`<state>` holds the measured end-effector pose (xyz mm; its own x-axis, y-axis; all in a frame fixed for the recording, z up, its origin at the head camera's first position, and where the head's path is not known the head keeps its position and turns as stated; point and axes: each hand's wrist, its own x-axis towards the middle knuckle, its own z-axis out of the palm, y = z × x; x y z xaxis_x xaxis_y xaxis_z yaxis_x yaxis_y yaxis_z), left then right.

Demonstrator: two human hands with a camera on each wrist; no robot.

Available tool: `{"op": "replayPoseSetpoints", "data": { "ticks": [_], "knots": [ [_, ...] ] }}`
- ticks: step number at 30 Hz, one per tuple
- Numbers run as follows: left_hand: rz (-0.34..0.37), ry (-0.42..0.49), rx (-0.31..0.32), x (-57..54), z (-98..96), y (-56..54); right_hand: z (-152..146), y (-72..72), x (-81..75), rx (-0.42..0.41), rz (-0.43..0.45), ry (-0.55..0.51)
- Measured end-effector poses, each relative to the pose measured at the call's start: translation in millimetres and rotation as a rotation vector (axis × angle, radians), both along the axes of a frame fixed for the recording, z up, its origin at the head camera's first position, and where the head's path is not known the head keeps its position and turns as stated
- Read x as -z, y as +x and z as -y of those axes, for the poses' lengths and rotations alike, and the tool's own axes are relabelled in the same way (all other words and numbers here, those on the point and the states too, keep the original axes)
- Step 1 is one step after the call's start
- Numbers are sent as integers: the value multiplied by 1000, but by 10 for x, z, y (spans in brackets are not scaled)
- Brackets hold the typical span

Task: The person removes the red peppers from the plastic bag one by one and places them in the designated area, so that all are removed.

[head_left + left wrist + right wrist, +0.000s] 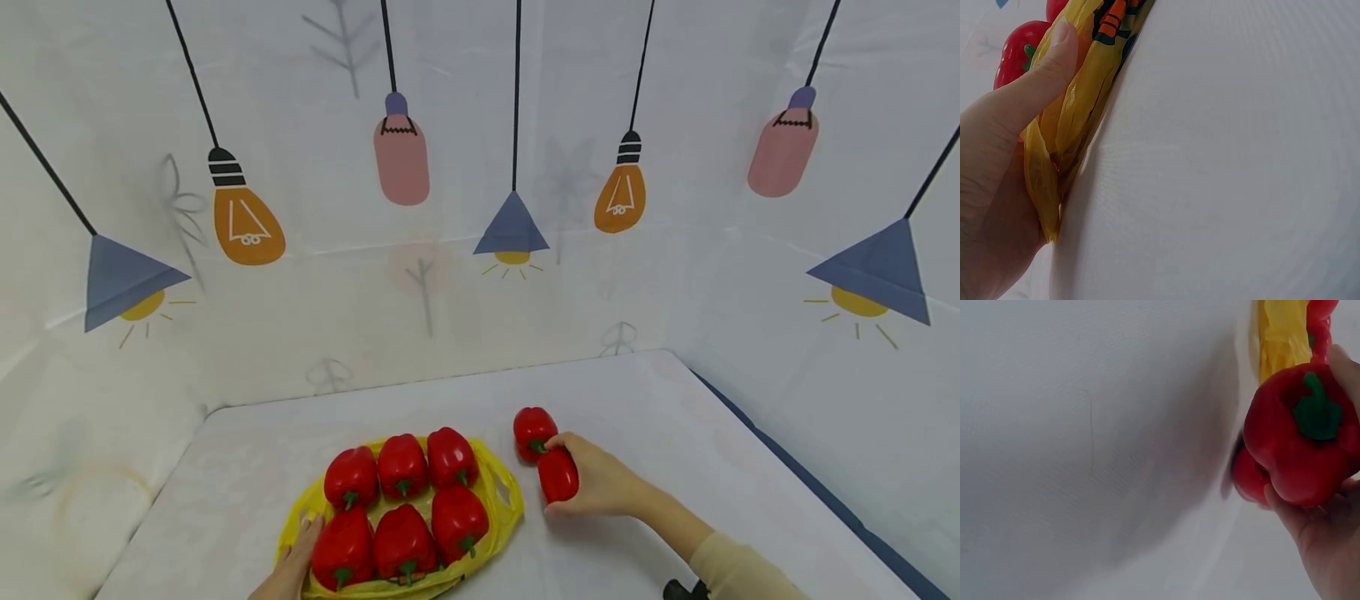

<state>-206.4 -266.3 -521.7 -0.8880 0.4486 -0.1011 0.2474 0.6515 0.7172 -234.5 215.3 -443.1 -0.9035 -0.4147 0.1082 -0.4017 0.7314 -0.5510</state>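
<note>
On the white table, several red bell peppers with green stems [405,542] sit in two rows in a yellow plastic bag [486,462] with its mouth spread wide. My left hand [295,558] rests against the bag's left side; in the left wrist view its thumb [1044,72] lies straight along the yellow plastic. To the right of the bag, my right hand [603,482] grips a bell pepper [558,475] between thumb and fingers. Just behind it stands another bell pepper [534,429]. The right wrist view shows the held pepper's green stem [1317,412].
A white cloth covers the table [675,433]. Behind and beside it hangs a pale curtain [480,317] printed with lamps and bulbs. Near the right sleeve [738,571], a small black object [684,590] shows at the bottom edge.
</note>
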Motion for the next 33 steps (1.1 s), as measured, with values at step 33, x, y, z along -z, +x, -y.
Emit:
{"op": "replayPoseSetpoints", "data": {
  "ticks": [33],
  "knots": [
    [-141,-53,13,57,9,43,127,-100,16,-17,-105,179]
  ]
}}
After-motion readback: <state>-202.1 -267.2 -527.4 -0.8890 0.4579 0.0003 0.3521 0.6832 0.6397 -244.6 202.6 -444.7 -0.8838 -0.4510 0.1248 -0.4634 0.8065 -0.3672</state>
